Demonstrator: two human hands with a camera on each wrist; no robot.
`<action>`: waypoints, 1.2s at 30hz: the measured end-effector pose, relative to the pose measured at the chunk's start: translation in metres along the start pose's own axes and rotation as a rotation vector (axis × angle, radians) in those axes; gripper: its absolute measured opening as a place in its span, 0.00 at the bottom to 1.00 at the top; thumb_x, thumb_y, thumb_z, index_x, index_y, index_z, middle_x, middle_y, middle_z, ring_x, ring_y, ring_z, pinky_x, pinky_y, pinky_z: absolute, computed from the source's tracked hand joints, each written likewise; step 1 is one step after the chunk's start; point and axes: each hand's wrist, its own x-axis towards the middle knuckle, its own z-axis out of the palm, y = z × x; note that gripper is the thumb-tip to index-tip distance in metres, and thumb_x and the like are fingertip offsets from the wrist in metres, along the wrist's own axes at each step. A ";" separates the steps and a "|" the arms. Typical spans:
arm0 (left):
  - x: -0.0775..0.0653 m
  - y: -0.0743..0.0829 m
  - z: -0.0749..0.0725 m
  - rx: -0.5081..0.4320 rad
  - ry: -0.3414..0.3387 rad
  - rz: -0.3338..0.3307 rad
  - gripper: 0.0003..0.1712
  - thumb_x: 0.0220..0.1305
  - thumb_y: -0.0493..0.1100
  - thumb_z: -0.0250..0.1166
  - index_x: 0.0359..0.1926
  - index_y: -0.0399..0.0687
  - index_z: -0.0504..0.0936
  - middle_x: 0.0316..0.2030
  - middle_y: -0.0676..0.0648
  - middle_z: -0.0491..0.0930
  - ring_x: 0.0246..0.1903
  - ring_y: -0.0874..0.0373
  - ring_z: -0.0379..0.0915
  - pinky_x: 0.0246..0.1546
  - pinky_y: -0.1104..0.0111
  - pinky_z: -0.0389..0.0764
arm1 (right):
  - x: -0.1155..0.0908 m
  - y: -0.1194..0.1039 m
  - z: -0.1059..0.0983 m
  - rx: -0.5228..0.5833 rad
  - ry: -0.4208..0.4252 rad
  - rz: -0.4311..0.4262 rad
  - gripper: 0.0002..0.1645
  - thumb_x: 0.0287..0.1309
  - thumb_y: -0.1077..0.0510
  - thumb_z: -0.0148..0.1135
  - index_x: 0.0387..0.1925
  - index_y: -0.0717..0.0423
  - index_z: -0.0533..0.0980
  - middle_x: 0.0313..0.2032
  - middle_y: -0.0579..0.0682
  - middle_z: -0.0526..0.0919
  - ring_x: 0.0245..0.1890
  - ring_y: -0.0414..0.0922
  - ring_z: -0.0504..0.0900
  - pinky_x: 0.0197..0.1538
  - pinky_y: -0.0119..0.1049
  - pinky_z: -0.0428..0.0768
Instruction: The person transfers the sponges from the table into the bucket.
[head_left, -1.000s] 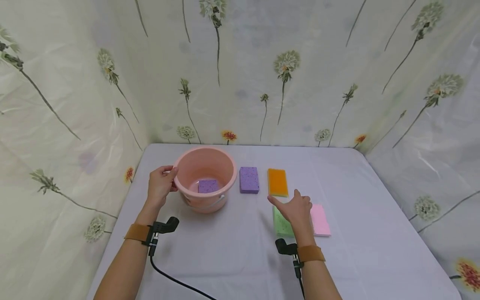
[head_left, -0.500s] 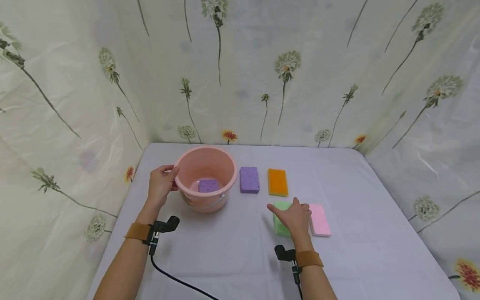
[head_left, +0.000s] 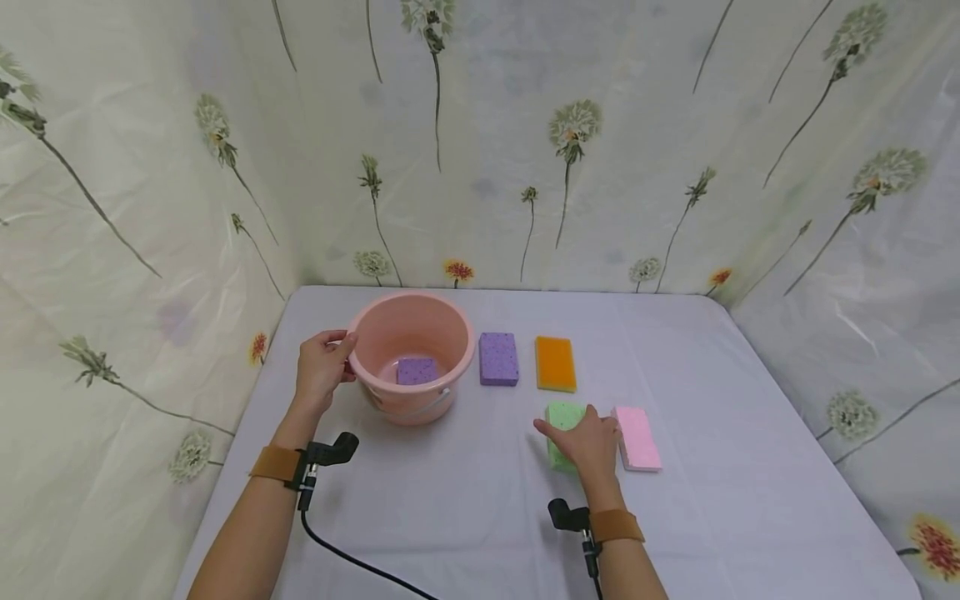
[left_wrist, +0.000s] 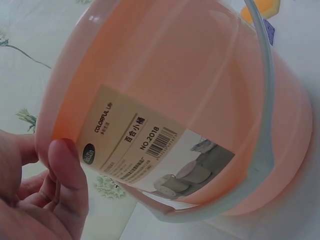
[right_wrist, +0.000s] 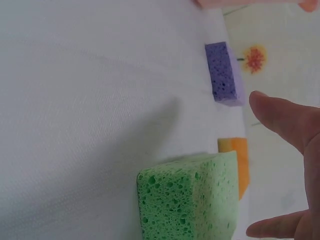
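Note:
My left hand (head_left: 318,372) pinches the left rim of a pink bucket (head_left: 412,408), thumb over the rim and fingers behind it. In the left wrist view the bucket (left_wrist: 200,60) shows a paper label (left_wrist: 150,145) and a pale handle (left_wrist: 265,100) hanging down its side. A purple sponge (head_left: 416,372) lies on the bucket's bottom. Over a green sponge (head_left: 562,414) hovers my right hand (head_left: 592,446), thumb and fingers spread apart. The right wrist view has the green sponge (right_wrist: 187,200) just below the spread fingers, with nothing between them.
Another purple sponge (head_left: 498,359) lies right of the bucket, and an orange sponge (head_left: 555,364) lies beside it. Right of the green one is a pink sponge (head_left: 639,440). A white cloth covers the table (head_left: 450,533), with flowered sheeting (head_left: 480,167) around it.
My right hand has moved down and slightly left, toward me, coming over the green sponge and uncovering more of the pink one. The left hand and bucket have stayed in place.

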 end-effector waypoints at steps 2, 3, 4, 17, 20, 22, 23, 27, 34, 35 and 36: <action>0.000 0.000 0.000 -0.003 -0.001 0.002 0.24 0.71 0.44 0.61 0.60 0.30 0.74 0.35 0.34 0.78 0.15 0.65 0.73 0.18 0.76 0.80 | -0.001 0.001 0.001 0.002 0.007 0.002 0.66 0.46 0.30 0.69 0.67 0.76 0.57 0.61 0.80 0.62 0.58 0.71 0.59 0.61 0.63 0.66; 0.000 0.001 0.000 -0.003 -0.002 0.001 0.24 0.71 0.44 0.61 0.60 0.30 0.74 0.34 0.34 0.78 0.15 0.65 0.73 0.18 0.76 0.80 | -0.002 0.001 0.001 0.004 0.012 0.003 0.65 0.46 0.31 0.70 0.67 0.76 0.58 0.60 0.80 0.62 0.58 0.70 0.60 0.60 0.63 0.67; 0.000 0.001 0.000 -0.004 -0.003 0.000 0.24 0.72 0.44 0.61 0.60 0.30 0.74 0.35 0.34 0.79 0.15 0.65 0.73 0.18 0.76 0.80 | -0.002 0.002 0.001 0.002 0.015 0.005 0.65 0.46 0.31 0.71 0.67 0.76 0.58 0.59 0.80 0.63 0.57 0.70 0.60 0.59 0.63 0.68; 0.000 0.000 0.000 -0.012 -0.007 0.005 0.24 0.72 0.44 0.61 0.60 0.30 0.74 0.37 0.31 0.78 0.14 0.66 0.72 0.18 0.76 0.79 | -0.005 0.010 0.007 -0.010 0.003 0.029 0.54 0.47 0.39 0.73 0.60 0.76 0.64 0.48 0.74 0.70 0.49 0.65 0.64 0.48 0.54 0.72; 0.000 0.000 0.000 -0.016 -0.008 0.006 0.24 0.72 0.44 0.61 0.60 0.30 0.74 0.38 0.30 0.78 0.14 0.66 0.72 0.18 0.76 0.79 | -0.004 0.011 0.007 -0.010 -0.001 0.038 0.50 0.49 0.42 0.71 0.58 0.76 0.65 0.46 0.73 0.71 0.47 0.64 0.66 0.48 0.55 0.73; 0.000 -0.001 0.000 -0.021 -0.009 0.009 0.24 0.72 0.44 0.61 0.60 0.30 0.74 0.38 0.29 0.77 0.14 0.66 0.72 0.18 0.76 0.79 | -0.004 0.012 0.007 -0.011 -0.003 0.039 0.48 0.49 0.42 0.71 0.58 0.76 0.65 0.45 0.72 0.72 0.46 0.64 0.67 0.47 0.54 0.73; 0.000 -0.001 0.001 -0.020 -0.008 0.011 0.24 0.72 0.44 0.61 0.60 0.29 0.74 0.38 0.29 0.77 0.14 0.66 0.72 0.18 0.76 0.79 | -0.004 0.012 0.007 -0.011 -0.002 0.036 0.48 0.49 0.43 0.71 0.58 0.76 0.65 0.45 0.72 0.72 0.46 0.64 0.67 0.47 0.54 0.73; 0.000 -0.001 0.001 -0.013 -0.002 0.015 0.24 0.72 0.44 0.61 0.60 0.29 0.74 0.38 0.29 0.78 0.14 0.66 0.72 0.18 0.76 0.80 | -0.003 0.013 0.008 -0.011 -0.002 0.031 0.47 0.48 0.43 0.71 0.57 0.75 0.66 0.44 0.71 0.72 0.45 0.63 0.67 0.46 0.54 0.74; 0.000 -0.001 0.001 0.000 0.002 0.001 0.25 0.72 0.44 0.60 0.60 0.29 0.73 0.41 0.28 0.77 0.16 0.66 0.73 0.20 0.77 0.80 | 0.000 0.013 0.008 0.004 -0.017 0.039 0.46 0.50 0.45 0.69 0.58 0.75 0.65 0.45 0.72 0.71 0.46 0.63 0.67 0.48 0.55 0.74; 0.000 -0.001 0.001 -0.002 0.002 0.001 0.25 0.72 0.44 0.60 0.60 0.29 0.73 0.41 0.28 0.77 0.16 0.66 0.73 0.20 0.76 0.80 | 0.000 0.013 0.006 0.000 -0.014 0.036 0.45 0.50 0.45 0.69 0.57 0.75 0.65 0.45 0.72 0.72 0.45 0.63 0.68 0.47 0.55 0.75; 0.000 -0.001 0.001 -0.004 0.003 0.003 0.25 0.72 0.44 0.61 0.60 0.29 0.73 0.41 0.28 0.77 0.16 0.66 0.73 0.21 0.76 0.80 | 0.001 0.012 0.005 -0.006 -0.011 0.033 0.45 0.50 0.45 0.69 0.57 0.75 0.66 0.45 0.71 0.73 0.45 0.63 0.68 0.47 0.54 0.75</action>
